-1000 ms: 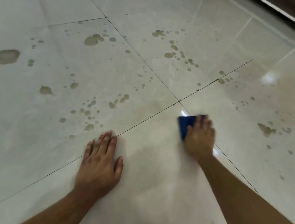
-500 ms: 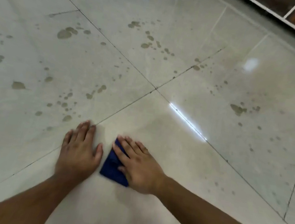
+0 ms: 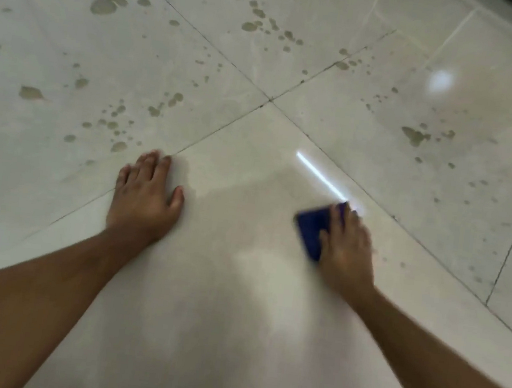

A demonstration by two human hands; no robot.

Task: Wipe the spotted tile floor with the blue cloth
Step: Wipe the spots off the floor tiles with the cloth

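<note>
The pale glossy tile floor (image 3: 236, 288) carries brownish spots (image 3: 117, 127) on the tiles to the left, ahead and to the right. My right hand (image 3: 346, 247) lies flat on the folded blue cloth (image 3: 311, 229) and presses it against the near tile, close to the right grout line. Only the cloth's left part shows; my fingers cover the remainder, and both are blurred. My left hand (image 3: 146, 198) rests flat on the floor beside the left grout line, fingers straight, holding nothing.
Grout lines cross at a junction (image 3: 270, 100) ahead of my hands. Larger stains lie at the far left (image 3: 105, 3) and on the right tile (image 3: 415, 136). A bright streak of reflected light (image 3: 321, 177) runs across the near tile. A dark edge shows at the top right corner.
My right hand has swept the blue cloth from next to my left hand out to the right side of the near tile. The left hand has stayed planted.
</note>
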